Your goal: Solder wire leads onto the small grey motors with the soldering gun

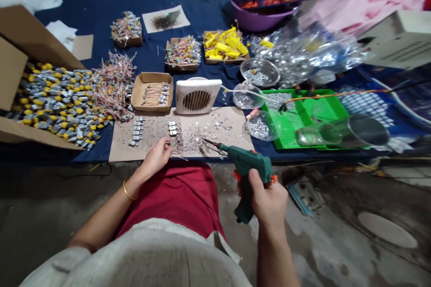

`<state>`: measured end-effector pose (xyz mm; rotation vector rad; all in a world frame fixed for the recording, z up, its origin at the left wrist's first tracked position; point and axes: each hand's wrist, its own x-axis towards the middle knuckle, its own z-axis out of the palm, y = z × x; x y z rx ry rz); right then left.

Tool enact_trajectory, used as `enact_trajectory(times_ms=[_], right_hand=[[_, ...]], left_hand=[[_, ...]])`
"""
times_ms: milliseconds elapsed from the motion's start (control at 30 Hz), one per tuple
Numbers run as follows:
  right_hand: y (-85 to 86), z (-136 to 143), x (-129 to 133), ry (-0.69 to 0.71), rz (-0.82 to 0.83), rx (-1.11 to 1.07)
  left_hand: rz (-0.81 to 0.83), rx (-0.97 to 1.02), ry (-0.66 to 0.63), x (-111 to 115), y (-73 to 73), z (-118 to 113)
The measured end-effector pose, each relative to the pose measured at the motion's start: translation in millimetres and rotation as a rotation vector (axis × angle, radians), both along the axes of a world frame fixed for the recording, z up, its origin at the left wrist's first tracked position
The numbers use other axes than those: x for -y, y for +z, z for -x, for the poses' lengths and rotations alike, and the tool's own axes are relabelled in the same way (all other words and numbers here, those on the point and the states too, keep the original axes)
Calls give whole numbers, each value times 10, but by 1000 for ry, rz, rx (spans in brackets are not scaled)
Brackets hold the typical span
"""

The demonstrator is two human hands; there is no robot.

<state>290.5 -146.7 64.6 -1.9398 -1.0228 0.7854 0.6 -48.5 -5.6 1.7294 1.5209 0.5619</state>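
Blue-clothed table, concrete floor: four small cartons, one fan, one soldering gun gripped in your right hand, your left hand half-curled, contents unclear.

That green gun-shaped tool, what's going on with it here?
A person's right hand grips the green gun-shaped tool, pointed across a littered cardboard sheet. The left hand is at the sheet's near edge; I can't tell whether it pinches anything. Two short rows of small metal parts lie on the sheet, and a white grilled unit stands at its far edge.
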Motion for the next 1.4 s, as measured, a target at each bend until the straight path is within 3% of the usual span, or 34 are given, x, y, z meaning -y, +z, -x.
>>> enact_trajectory(times_ms=[200, 567, 1133, 1300, 1400], right_hand=[[13, 189, -21, 42, -1, -23], [-47, 309, -43, -5, -23, -27], [-83, 281, -33, -2, -50, -48], [-101, 273, -31, -7, -28, -52], [-116, 276, -14, -9, -33, -83]], left_hand=[[-19, -3, -138, -25, 76, 57], [-111, -42, -377, -71, 24, 116], [-115, -187, -480, -123, 48, 140], [-225, -342, -505, -63, 41, 97], [-261, -333, -498, -55, 51, 95]])
